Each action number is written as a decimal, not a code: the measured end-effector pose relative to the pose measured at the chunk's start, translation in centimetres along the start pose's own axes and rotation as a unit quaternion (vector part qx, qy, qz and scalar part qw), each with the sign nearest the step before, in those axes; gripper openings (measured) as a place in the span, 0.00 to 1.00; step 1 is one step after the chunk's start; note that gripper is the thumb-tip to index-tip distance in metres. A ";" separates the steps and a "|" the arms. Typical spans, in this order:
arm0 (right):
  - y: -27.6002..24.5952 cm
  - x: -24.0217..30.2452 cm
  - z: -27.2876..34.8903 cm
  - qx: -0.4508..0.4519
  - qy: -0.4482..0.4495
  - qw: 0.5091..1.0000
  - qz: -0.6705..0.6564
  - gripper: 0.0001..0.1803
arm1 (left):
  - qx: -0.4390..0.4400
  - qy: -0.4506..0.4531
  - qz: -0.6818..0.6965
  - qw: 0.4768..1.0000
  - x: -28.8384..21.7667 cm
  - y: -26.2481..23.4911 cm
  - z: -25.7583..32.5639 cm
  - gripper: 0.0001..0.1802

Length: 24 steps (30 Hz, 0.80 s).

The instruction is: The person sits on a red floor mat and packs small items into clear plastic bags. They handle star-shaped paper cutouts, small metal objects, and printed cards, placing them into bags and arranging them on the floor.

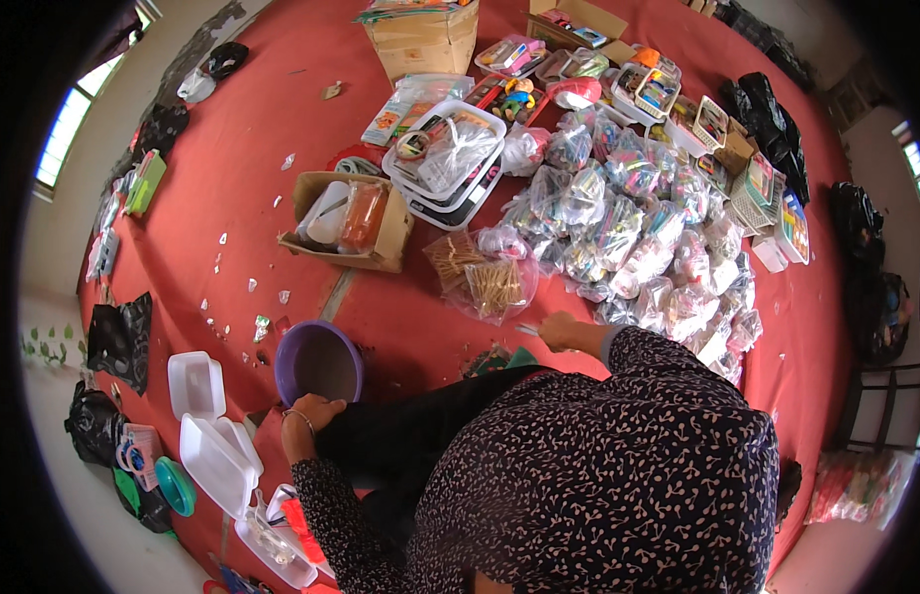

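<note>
At the lower left, my left hand (315, 410), with a bracelet at its wrist, lies on my dark-trousered knee. Its fingers look laid out over the cloth with nothing seen in them. Just above it stands a round purple bucket (354, 368), dark inside. My right hand (559, 331) is closed, with a small pale, thin thing (526, 329) sticking out from its fingers; its kind is too small to make out. Above and left of that hand lie clear bags of thin brown sticks (494, 285), apart from it.
A heap of clear filled bags (628, 223) covers the right side of the red floor (222, 158). A cardboard box (390, 238) and stacked white trays (450, 206) stand ahead. Open white plastic containers (217, 460) lie at my left. Black bags (121, 337) line the wall.
</note>
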State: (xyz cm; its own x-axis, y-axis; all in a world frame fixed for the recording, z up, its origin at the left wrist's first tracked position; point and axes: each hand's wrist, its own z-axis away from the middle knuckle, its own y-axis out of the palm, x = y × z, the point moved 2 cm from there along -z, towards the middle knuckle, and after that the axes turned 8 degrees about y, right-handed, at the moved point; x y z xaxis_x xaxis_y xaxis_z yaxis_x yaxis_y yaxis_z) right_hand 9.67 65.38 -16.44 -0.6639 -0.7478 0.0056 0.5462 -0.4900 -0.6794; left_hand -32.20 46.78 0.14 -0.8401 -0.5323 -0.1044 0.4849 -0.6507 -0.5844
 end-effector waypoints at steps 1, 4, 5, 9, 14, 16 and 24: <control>0.5 -0.3 -0.2 -0.021 -0.009 1.000 0.005 0.07 | -0.002 0.003 0.000 1.000 0.0 0.0 0.0 0.29; 0.2 -0.9 1.1 -0.040 -0.024 0.999 0.016 0.07 | -0.006 0.007 0.002 1.000 -0.4 -0.2 0.5 0.28; 0.1 -1.1 1.4 -0.022 -0.020 0.999 0.020 0.07 | -0.007 0.006 0.003 1.000 -0.5 -0.2 0.6 0.28; 0.2 -1.8 2.0 0.011 -0.008 0.999 0.034 0.08 | -0.005 0.005 -0.002 1.000 0.1 0.0 0.8 0.28; 0.3 -1.2 3.1 0.008 -0.006 0.999 0.038 0.09 | 0.018 0.106 -0.090 0.990 2.5 1.9 -2.0 0.26; -0.5 -0.3 3.7 0.021 -0.015 0.999 0.043 0.09 | 0.023 0.144 -0.131 0.981 5.1 3.5 -3.6 0.25; 2.4 -3.1 2.2 -0.079 -0.025 0.996 -0.022 0.05 | -0.030 0.197 -0.182 0.963 0.7 1.9 1.2 0.23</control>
State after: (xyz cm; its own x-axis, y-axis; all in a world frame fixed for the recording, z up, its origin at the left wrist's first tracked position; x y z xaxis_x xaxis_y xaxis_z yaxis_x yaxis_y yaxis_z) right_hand 14.20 65.54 -16.45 -0.6565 -0.7509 0.0716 0.4275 -0.4486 -0.7849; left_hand -31.55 44.49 -0.06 -0.9847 -0.0206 -0.1730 0.1353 -0.7162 -0.6847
